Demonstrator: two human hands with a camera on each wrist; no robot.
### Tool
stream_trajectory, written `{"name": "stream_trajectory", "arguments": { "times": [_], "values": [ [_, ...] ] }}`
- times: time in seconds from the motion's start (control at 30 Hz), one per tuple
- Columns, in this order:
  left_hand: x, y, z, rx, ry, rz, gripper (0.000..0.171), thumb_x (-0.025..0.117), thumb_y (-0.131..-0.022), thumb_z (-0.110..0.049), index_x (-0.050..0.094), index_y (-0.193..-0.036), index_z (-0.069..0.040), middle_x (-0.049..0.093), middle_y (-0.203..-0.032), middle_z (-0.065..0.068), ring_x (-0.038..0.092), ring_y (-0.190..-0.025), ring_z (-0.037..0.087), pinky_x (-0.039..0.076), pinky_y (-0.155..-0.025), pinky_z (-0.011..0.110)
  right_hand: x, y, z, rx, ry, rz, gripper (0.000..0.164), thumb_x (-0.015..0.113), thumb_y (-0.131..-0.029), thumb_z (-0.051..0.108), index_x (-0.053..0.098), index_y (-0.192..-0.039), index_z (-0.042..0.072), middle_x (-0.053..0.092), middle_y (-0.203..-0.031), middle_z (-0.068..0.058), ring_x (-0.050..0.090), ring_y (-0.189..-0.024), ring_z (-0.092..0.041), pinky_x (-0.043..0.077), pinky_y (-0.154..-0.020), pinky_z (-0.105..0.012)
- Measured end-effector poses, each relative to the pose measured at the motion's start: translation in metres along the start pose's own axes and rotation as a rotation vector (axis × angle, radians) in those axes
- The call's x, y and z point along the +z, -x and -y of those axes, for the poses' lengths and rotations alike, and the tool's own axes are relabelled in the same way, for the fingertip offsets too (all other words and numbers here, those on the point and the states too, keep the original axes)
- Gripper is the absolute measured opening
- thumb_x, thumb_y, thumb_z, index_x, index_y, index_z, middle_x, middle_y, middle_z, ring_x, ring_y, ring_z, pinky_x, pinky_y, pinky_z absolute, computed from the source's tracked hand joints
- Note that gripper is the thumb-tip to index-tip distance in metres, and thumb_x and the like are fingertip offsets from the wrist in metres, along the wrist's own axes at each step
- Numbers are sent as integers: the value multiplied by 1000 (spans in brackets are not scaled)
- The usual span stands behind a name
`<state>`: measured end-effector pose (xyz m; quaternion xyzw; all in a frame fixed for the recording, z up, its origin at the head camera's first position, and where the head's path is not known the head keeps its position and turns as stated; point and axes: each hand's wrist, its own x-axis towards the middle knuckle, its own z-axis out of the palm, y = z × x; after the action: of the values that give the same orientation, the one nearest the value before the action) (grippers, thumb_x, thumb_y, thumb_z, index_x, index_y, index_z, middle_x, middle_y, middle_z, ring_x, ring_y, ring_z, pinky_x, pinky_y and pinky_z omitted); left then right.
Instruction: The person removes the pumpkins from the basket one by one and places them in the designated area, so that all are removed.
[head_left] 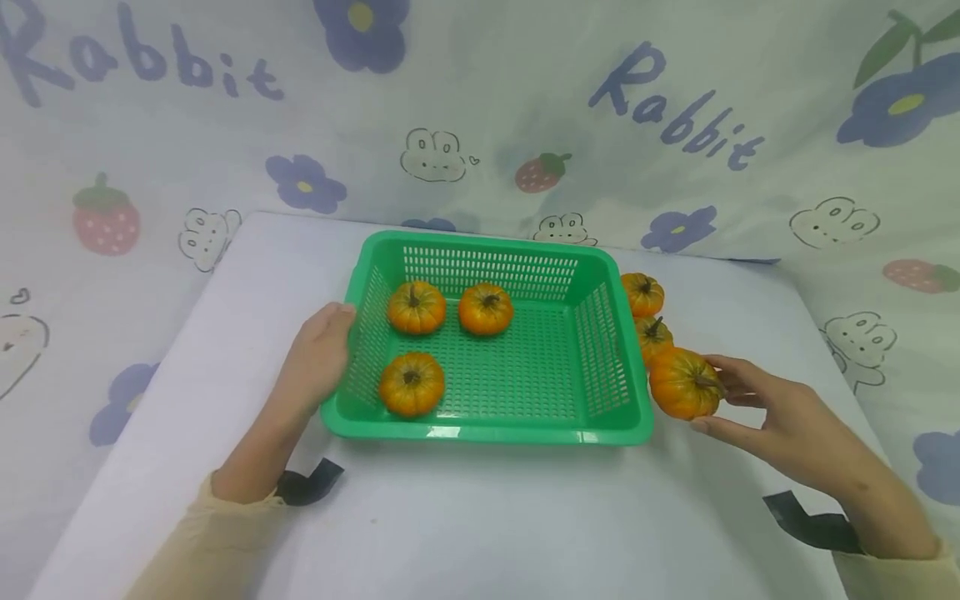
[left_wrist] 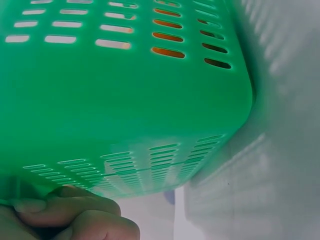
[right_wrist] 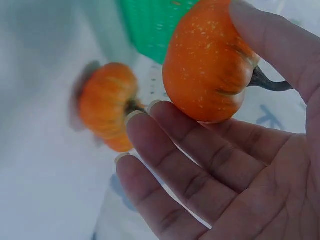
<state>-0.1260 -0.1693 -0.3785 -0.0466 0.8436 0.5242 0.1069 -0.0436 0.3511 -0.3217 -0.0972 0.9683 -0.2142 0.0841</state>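
Observation:
My right hand (head_left: pixel 780 417) pinches a small orange pumpkin (head_left: pixel 684 383) between thumb and fingers, just outside the right side of a green plastic basket (head_left: pixel 495 434). In the right wrist view the held pumpkin (right_wrist: pixel 207 65) has a dark curved stem pointing toward the palm. My left hand (head_left: pixel 318 350) grips the basket's left rim; in the left wrist view its curled fingers (left_wrist: pixel 75 212) show beside the slotted wall. Inside the basket sit three pumpkins: one at back left (head_left: pixel 416 310), one at back middle (head_left: pixel 486 311), one at front left (head_left: pixel 412 387).
Two more pumpkins stand on the white table (head_left: pixel 480 517) along the basket's right side, one farther back (head_left: pixel 642 293) and one nearer (head_left: pixel 652 335), partly covered by the held one. A patterned cloth (head_left: pixel 480 100) hangs behind and around the table.

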Motion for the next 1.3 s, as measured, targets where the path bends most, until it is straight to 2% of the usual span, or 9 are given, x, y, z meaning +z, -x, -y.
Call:
{"name": "stream_trajectory", "arguments": {
  "times": [0.1, 0.27, 0.47, 0.63, 0.87, 1.03, 1.17, 1.3],
  "values": [
    [-1, -2, -1, 8, -1, -4, 60, 20, -113, -50, 50, -127, 0, 54, -98, 18, 58, -81, 29, 55, -66, 37, 7, -1, -5, 22, 1, 19, 77, 84, -91, 41, 48, -153, 12, 64, -135, -25, 66, -110, -51, 59, -76, -63],
    [-1, -4, -3, 18, 7, -1, 61, 21, -113, -49, 50, -131, 2, 57, -103, 20, 61, -84, 30, 57, -69, 38, 20, -7, -10, 18, 19, 54, 77, 82, -91, 45, 49, -150, 7, 69, -125, -18, 67, -110, -42, 58, -86, -61],
    [0, -9, -3, 23, 2, -14, 59, 22, -113, -47, 52, -128, 1, 55, -100, 18, 58, -84, 28, 55, -70, 37, 30, -18, -17, 24, 14, 91, 77, 80, -93, 44, 49, -149, 3, 69, -126, -17, 66, -113, -38, 57, -91, -59],
    [1, -14, -4, 34, 9, -20, 58, 24, -113, -47, 54, -126, 0, 55, -99, 16, 55, -86, 27, 51, -73, 38, 37, -23, -23, 39, 0, 107, 77, 79, -94, 45, 47, -150, 1, 69, -124, -19, 66, -111, -39, 58, -88, -58],
    [5, -18, -7, 13, 12, -14, 58, 23, -113, -48, 53, -127, 0, 53, -100, 16, 53, -87, 28, 50, -75, 39, 43, -25, -27, 52, -1, 127, 80, 78, -94, 48, 47, -150, 1, 70, -120, -17, 67, -108, -41, 60, -81, -56],
    [9, -20, -10, 6, 25, 1, 58, 22, -114, -47, 52, -130, -1, 55, -103, 18, 56, -89, 29, 53, -76, 40, 45, -26, -28, 78, 16, 139, 84, 78, -93, 51, 45, -150, -1, 70, -118, -19, 67, -107, -43, 61, -77, -54],
    [11, -20, -11, 10, 24, 8, 58, 22, -114, -47, 52, -132, 0, 58, -106, 19, 60, -89, 30, 56, -73, 39, 47, -28, -27, 79, 11, 139, 82, 79, -93, 48, 46, -150, 0, 70, -119, -19, 67, -107, -43, 62, -77, -52],
    [13, -20, -12, 17, 18, 1, 58, 22, -114, -46, 53, -131, 0, 57, -104, 19, 58, -88, 29, 54, -74, 39, 49, -30, -27, 77, 12, 138, 80, 81, -92, 43, 46, -150, 1, 70, -119, -18, 67, -107, -42, 62, -76, -51]
  ]
}}
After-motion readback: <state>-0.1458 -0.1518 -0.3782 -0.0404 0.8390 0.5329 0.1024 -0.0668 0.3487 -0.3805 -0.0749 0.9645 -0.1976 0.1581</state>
